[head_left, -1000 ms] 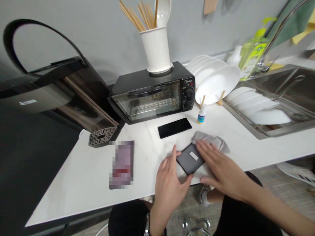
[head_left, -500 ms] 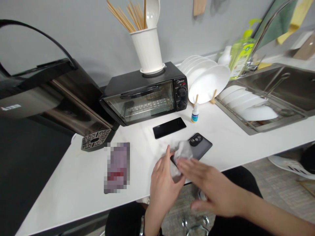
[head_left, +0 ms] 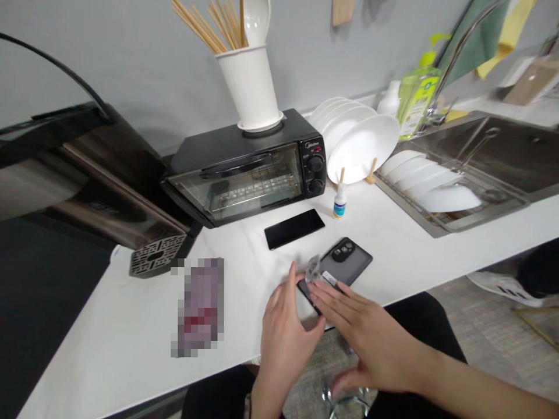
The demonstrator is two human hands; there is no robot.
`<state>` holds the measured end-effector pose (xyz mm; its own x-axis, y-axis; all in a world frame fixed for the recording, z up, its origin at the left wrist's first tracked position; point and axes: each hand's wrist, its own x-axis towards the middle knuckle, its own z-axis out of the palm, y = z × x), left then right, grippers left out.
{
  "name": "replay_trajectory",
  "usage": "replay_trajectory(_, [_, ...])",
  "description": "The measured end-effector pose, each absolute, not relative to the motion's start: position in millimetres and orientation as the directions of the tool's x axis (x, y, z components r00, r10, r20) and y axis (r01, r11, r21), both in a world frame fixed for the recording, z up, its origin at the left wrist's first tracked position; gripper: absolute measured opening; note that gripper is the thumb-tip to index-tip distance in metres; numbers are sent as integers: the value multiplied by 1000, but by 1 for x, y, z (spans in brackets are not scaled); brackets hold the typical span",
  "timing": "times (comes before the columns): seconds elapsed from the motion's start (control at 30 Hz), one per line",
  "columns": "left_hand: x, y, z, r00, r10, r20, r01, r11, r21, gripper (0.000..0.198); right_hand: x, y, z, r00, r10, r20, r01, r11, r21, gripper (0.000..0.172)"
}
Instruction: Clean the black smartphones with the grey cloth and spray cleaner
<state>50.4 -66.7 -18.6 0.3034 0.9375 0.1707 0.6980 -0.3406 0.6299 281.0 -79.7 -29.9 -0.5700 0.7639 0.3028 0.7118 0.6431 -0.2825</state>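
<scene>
A dark grey, see-through phone case [head_left: 358, 263] with a camera cutout lies at a slant on the counter. My left hand [head_left: 283, 334] grips its near left end between thumb and fingers. Over the same end, my right hand [head_left: 362, 326] presses a small crumpled grey cloth [head_left: 313, 269] under its fingertips, thumb held apart. Part of a white label [head_left: 329, 278] shows on the case beside the right fingers. A black phone [head_left: 294, 228], screen up, rests beyond the hands. Near it stands a small white bottle [head_left: 339, 203] with a blue label.
Behind stand a black toaster oven [head_left: 244, 169] bearing a white cup [head_left: 248, 84] of chopsticks, and racked white plates [head_left: 365, 148]. A metal sink [head_left: 437, 230] with bowls is right. Left are a black appliance [head_left: 117, 174] and a pixelated purple item [head_left: 201, 305].
My right hand has slid a little along the case towards my left hand with the cloth, uncovering the label. The whole view has shifted slightly.
</scene>
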Motion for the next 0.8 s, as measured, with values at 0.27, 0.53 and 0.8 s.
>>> replay_trajectory(0.27, [49,-67,-21,301,939,165,716,-337,612,107,282,-88,-29,-585,735,343,700,671,-245,101])
replay_trajectory(0.53, [57,-73,-15,326,928,180,759,-370,536,101,277,-109,-28,-520,748,412,737,637,-226,80])
replay_trajectory(0.8, [54,-76,-17,309,937,164,742,-345,575,111,281,-85,-39,-590,706,392,693,691,-203,83])
